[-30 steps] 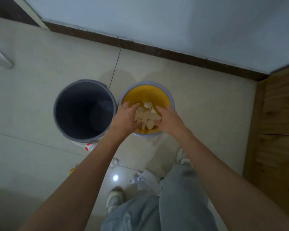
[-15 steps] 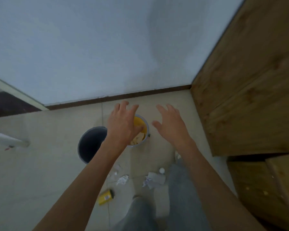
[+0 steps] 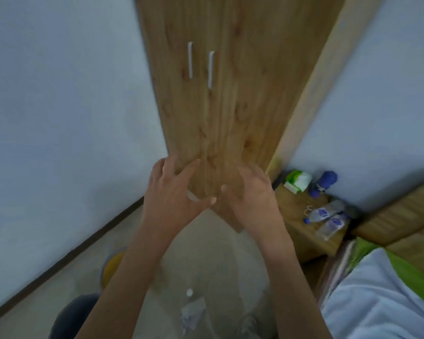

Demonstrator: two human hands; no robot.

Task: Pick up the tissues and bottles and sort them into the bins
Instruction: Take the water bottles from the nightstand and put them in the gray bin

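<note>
My left hand [image 3: 173, 196] and my right hand [image 3: 251, 199] are raised side by side in front of the wooden wardrobe, fingers spread, nothing in either. Low at the left, the yellow bin [image 3: 110, 267] shows partly behind my left forearm, and the dark grey bin [image 3: 71, 314] sits at the bottom edge. A crumpled white tissue [image 3: 191, 311] lies on the floor between my forearms, with a small white scrap [image 3: 189, 292] just above it. Two clear plastic bottles [image 3: 328, 216] with blue labels lie on a wooden bedside table at the right.
A tall wooden wardrobe [image 3: 230, 94] with two white handles fills the centre. The bedside table [image 3: 296, 211] also carries a green-and-white tissue pack [image 3: 298, 181] and a blue object [image 3: 324, 182]. A bed with green and pale bedding [image 3: 377, 289] lies at the lower right.
My hands let go of the tissues into the yellow bin, then lifted away open. The view swung up and right, from the bins to the wardrobe and bedside table.
</note>
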